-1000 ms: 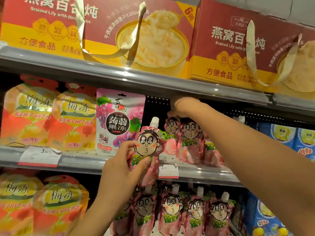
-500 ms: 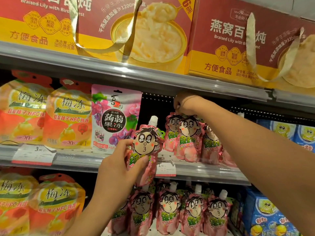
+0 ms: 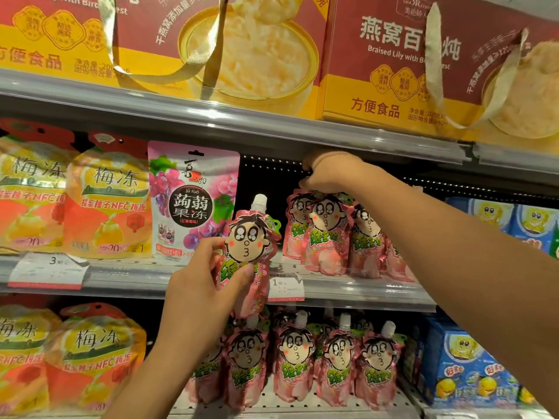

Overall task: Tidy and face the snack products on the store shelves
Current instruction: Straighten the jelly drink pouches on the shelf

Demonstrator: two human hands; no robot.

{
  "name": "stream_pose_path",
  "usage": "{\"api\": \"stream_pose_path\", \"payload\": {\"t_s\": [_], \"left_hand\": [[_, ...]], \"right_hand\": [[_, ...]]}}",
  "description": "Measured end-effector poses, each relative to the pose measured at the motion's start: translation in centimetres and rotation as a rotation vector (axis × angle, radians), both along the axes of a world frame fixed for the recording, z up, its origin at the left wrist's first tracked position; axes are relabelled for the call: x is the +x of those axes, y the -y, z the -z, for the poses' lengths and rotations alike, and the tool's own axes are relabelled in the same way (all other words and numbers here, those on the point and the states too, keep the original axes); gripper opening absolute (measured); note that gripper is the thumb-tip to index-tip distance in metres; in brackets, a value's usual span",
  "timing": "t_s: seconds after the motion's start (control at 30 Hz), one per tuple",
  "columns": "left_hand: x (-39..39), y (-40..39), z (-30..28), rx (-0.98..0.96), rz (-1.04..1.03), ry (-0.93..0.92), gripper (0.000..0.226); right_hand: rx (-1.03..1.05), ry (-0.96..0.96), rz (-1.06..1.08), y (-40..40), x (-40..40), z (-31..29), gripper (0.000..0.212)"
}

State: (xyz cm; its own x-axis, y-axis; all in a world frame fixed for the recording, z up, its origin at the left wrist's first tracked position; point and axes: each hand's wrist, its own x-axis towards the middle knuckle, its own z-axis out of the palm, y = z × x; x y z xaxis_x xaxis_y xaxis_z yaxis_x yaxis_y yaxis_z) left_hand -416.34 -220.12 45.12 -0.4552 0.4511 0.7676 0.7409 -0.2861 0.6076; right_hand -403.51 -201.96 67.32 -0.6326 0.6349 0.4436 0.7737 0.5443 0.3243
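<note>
My left hand (image 3: 199, 285) grips a pink cartoon-face jelly pouch (image 3: 249, 246) with a white spout, held upright in front of the middle shelf (image 3: 363, 290). My right hand (image 3: 329, 172) reaches under the upper shelf and grips the tops of a cluster of the same pink pouches (image 3: 326, 234) standing on the middle shelf; their spouts are hidden by my fingers. A gap lies on the shelf between the held pouch and that cluster.
A purple grape konjac jelly bag (image 3: 193, 201) and orange plum jelly pouches (image 3: 106, 204) stand to the left. More pink pouches (image 3: 302, 361) fill the shelf below. Blue boxes (image 3: 514, 222) sit at the right. Red-and-yellow gift boxes (image 3: 408, 62) line the top shelf.
My right hand has drawn the cluster of pink pouches forward toward the shelf edge. My left hand keeps the single pouch in much the same spot.
</note>
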Motion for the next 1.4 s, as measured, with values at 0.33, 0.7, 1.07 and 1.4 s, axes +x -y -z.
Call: {"api": "stream_pose_path", "payload": {"t_s": [0.33, 0.7, 1.07, 1.4], "left_hand": [[0.4, -0.7, -0.3, -0.002, -0.017, 0.055, 0.039], [1.9, -0.7, 0.7, 0.049, -0.003, -0.017, 0.040], [0.9, -1.6, 3.9, 0.117, -0.123, -0.364, 0.026], [0.5, -1.9, 4.5, 0.087, -0.159, -0.437, 0.026]], "right_hand": [[-0.282, -0.311, -0.729, 5.8, 1.7, 3.7, 0.034], [-0.506, -0.209, -0.750, 7.1, 2.5, 2.4, 0.023], [0.062, -0.304, -0.625, 5.9, 2.4, 1.5, 0.029], [0.169, -0.384, -0.633, 3.3, 1.3, 4.6, 0.036]]}}
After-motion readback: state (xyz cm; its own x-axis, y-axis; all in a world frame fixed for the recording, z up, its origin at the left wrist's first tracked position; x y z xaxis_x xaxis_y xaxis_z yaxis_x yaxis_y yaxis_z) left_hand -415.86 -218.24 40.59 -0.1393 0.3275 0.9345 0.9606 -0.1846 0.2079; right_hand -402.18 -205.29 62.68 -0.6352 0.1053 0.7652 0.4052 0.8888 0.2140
